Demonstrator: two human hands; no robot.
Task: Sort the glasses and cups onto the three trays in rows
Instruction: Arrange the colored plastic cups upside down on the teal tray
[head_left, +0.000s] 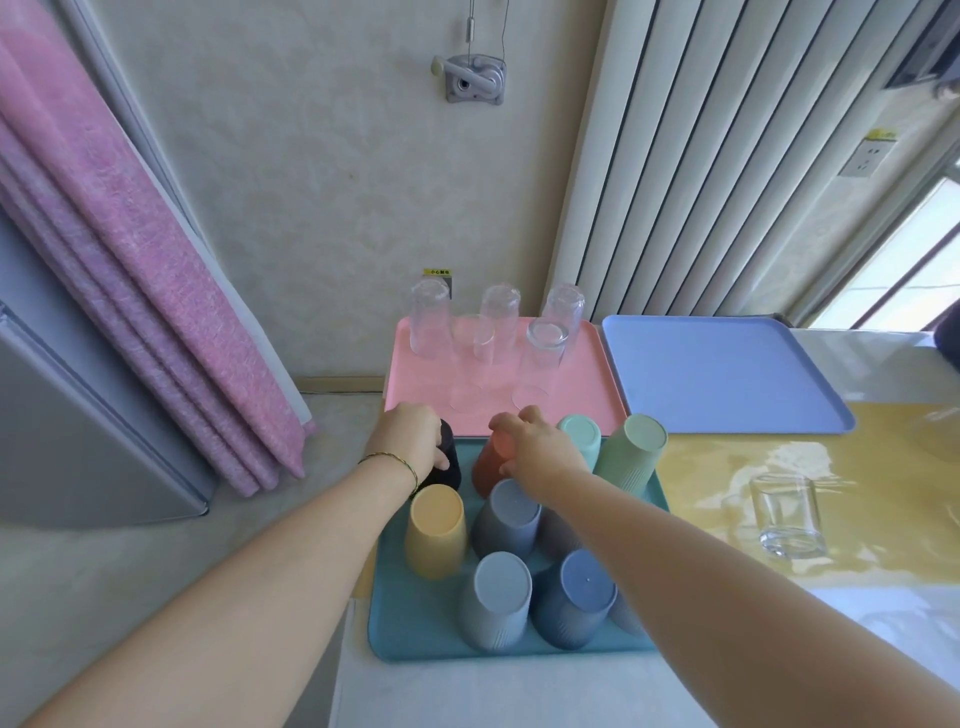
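A teal tray (415, 631) near me holds several upturned plastic cups: yellow (435, 530), grey-blue (506, 525), light blue (498, 597), blue (574, 597), green (631, 457) and mint (581, 436). My left hand (410, 436) grips a black cup (448, 465) at the tray's far left corner. My right hand (535, 449) grips an orange cup (491, 465) beside it. Behind, a pink tray (592, 374) carries several clear glasses (430, 322), upside down. The blue tray (722, 374) to its right is bare. One clear glass (787, 514) stands on the yellow mat.
The trays sit on a table with a glossy yellow mat (727, 467) on the right. A wall and radiator panel (701, 156) stand behind. A pink rolled cloth (130, 270) and a grey appliance (78, 415) are at left, beyond the table's left edge.
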